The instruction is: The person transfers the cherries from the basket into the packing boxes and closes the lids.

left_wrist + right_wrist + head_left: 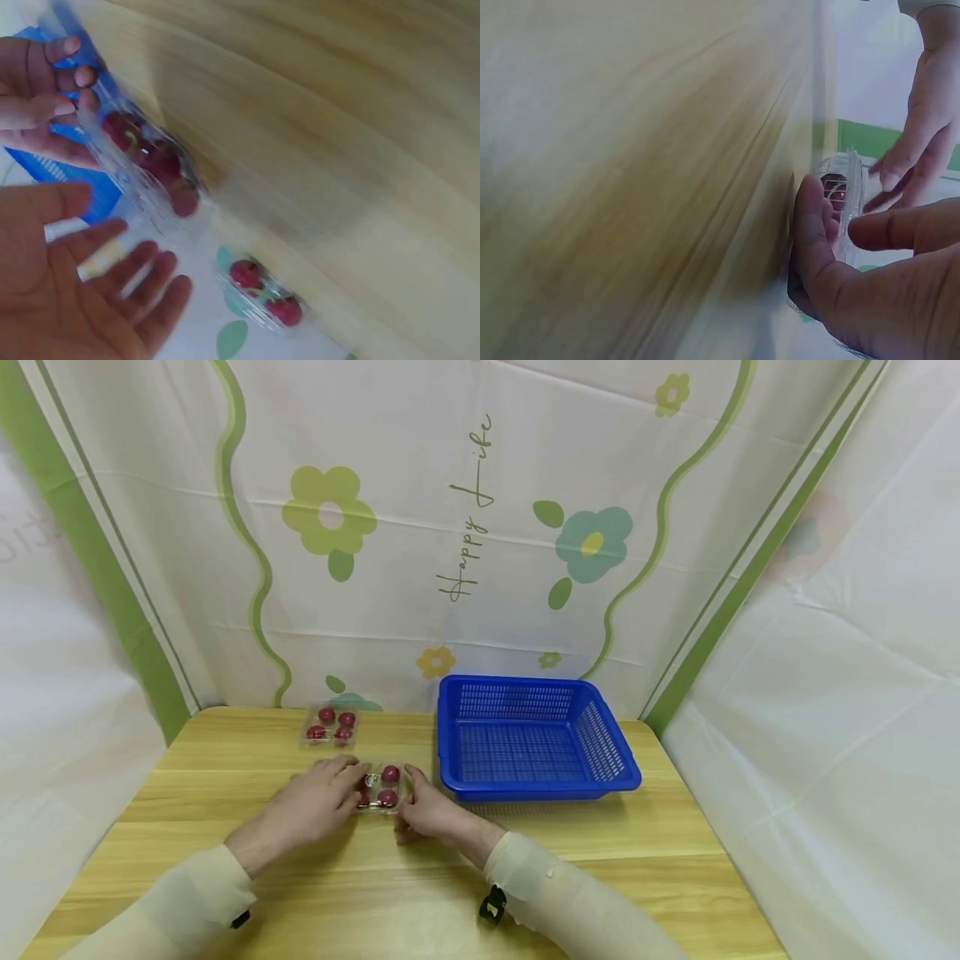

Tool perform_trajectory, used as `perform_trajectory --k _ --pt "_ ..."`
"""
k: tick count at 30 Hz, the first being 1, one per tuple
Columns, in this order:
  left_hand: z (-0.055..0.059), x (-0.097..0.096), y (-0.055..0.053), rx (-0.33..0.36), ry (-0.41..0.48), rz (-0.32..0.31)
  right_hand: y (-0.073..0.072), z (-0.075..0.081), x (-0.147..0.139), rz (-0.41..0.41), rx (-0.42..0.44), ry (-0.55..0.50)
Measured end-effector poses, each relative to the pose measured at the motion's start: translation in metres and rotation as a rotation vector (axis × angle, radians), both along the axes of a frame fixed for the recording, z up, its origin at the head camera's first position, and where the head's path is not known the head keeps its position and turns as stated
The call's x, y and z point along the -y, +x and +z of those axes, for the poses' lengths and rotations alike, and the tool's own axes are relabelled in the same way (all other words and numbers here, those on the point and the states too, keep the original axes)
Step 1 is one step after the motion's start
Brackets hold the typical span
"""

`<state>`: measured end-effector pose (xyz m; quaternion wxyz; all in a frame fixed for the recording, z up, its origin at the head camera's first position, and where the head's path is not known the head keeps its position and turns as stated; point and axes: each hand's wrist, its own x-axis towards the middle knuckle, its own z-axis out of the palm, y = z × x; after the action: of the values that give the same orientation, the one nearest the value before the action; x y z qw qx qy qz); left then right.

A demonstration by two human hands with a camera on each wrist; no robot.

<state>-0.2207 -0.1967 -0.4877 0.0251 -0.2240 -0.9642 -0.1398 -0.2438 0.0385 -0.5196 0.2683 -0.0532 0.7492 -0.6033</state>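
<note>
A clear plastic clamshell box (381, 787) of red, cherry-like fruits with green stems lies low over the table between the two hands. My right hand (433, 812) grips the box's right edge, thumb by the lid rim and fingers curled at the side, as the right wrist view shows. On the other side, my left hand (315, 802) is beside the box with fingertips at its left edge. In the left wrist view, that hand (105, 285) has its fingers spread apart and nothing in the palm.
A second clear box (330, 727) of the same red fruits sits farther back on the left. To the right stands a blue slotted plastic basket (540, 790) with nothing in it. A white patterned curtain (405, 468) hangs behind the wooden table (360, 902).
</note>
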Motion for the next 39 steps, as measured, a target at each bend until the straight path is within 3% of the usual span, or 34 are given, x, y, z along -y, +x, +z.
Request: perform_trajectory --k 4,9,15,20,31,39 --pt "-0.007 -0.008 0.001 -0.041 -0.064 -0.106 0.002 0.003 0.0 0.046 -0.021 0.011" --pt "-0.008 -0.012 0.003 -0.078 -0.082 -0.142 0.006 0.009 -0.002 0.08 -0.117 0.083" --pt "-0.004 -0.002 0.002 -0.126 -0.096 -0.123 0.008 0.016 -0.003 0.127 -0.212 0.178" --pt "-0.005 0.016 -0.001 -0.162 -0.107 -0.094 0.011 0.018 -0.005 0.164 -0.234 0.2" --pt "-0.006 0.047 -0.012 -0.117 -0.094 -0.027 0.012 0.016 -0.008 0.182 -0.223 0.18" --pt "-0.007 0.054 -0.017 -0.156 -0.099 -0.029 0.012 0.022 -0.011 0.204 -0.267 0.203"
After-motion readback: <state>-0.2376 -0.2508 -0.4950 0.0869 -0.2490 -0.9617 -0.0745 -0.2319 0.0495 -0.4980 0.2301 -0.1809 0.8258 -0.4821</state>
